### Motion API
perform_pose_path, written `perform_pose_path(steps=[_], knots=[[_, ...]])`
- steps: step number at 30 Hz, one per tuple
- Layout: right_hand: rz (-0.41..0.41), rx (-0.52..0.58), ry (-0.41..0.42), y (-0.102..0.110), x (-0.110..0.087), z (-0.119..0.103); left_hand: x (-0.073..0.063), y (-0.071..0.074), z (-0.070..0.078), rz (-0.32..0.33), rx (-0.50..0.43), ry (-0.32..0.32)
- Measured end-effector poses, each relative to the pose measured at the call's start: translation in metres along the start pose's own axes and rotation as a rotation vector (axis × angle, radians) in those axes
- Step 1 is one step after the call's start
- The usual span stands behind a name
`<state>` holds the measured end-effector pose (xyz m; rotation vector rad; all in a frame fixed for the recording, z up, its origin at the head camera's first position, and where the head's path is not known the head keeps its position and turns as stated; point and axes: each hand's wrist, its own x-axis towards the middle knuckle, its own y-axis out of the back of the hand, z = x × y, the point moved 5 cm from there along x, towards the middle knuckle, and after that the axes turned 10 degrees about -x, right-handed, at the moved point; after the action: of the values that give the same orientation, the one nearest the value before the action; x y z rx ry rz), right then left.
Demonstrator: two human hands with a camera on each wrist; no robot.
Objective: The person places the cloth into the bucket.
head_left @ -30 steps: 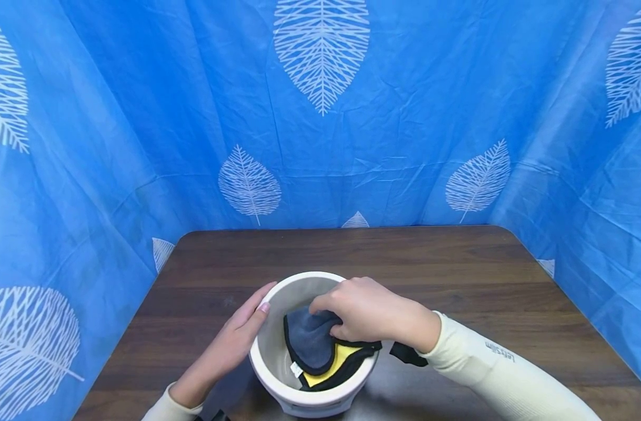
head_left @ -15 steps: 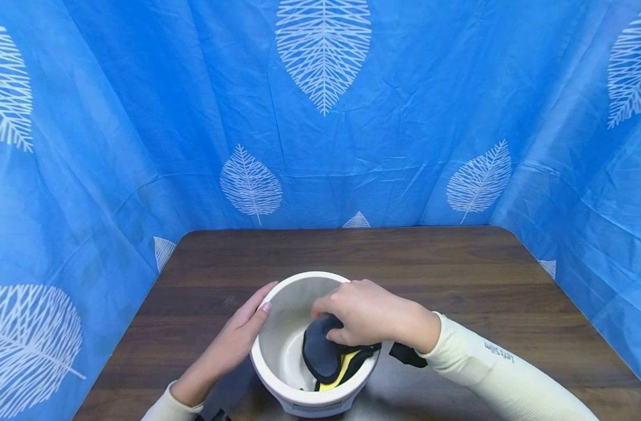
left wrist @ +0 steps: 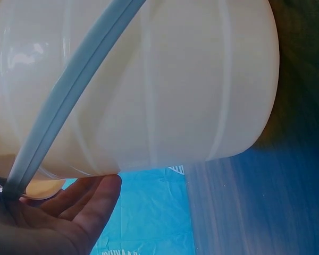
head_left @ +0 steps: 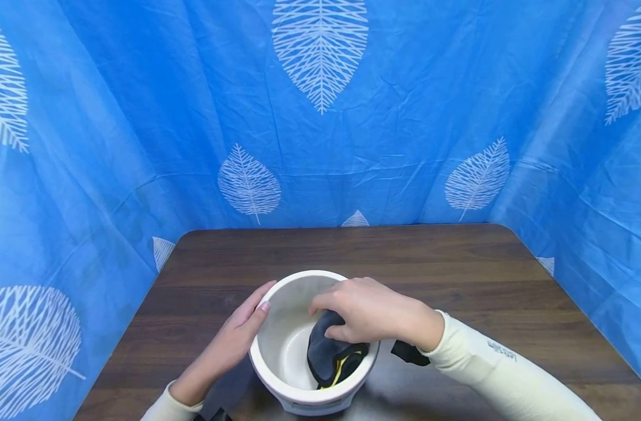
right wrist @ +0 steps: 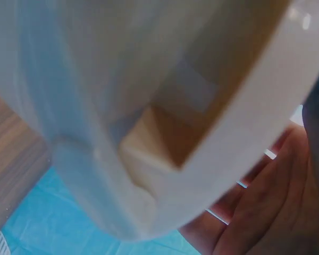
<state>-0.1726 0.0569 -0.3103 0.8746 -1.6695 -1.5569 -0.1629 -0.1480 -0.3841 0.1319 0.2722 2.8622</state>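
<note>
A cream-white bucket (head_left: 294,393) stands upright near the table's front edge. My left hand (head_left: 233,339) steadies its left side, thumb on the rim and fairly straight fingers along the outer wall. In the left wrist view the fingers (left wrist: 98,204) lie against that wall. My right hand (head_left: 370,313) reaches over the right rim and pinches a grey cleaning cloth (head_left: 323,351) with black edging and a yellow side. The cloth hangs bunched inside, against the right wall. Part of it is hidden under the hand. From the right wrist, the right hand (right wrist: 271,207) shows beside the rim.
A pale blue handle (left wrist: 69,95) crosses the outside of the bucket. The brown wooden table (head_left: 347,248) extends behind and to both sides. Blue curtains (head_left: 405,117) with white leaf prints surround the table. A black strap (head_left: 410,354) sits at the right wrist.
The cloth has been drawn to the right and bunched up, baring the bucket's floor. Less of its yellow side shows now. The left hand and the bucket stay in place.
</note>
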Motion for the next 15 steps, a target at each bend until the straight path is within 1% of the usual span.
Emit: perform_pose_path(steps=[9,15], knots=[[0.032,0.028,-0.001,0.0001,-0.0055,0.0025,-0.0015,0.0007,0.0016,0.003,0.009,-0.005],[0.058,0.023,-0.001,0.0037,-0.0099,0.0039,-0.0011,0.0015,0.002,0.01,0.016,-0.002]])
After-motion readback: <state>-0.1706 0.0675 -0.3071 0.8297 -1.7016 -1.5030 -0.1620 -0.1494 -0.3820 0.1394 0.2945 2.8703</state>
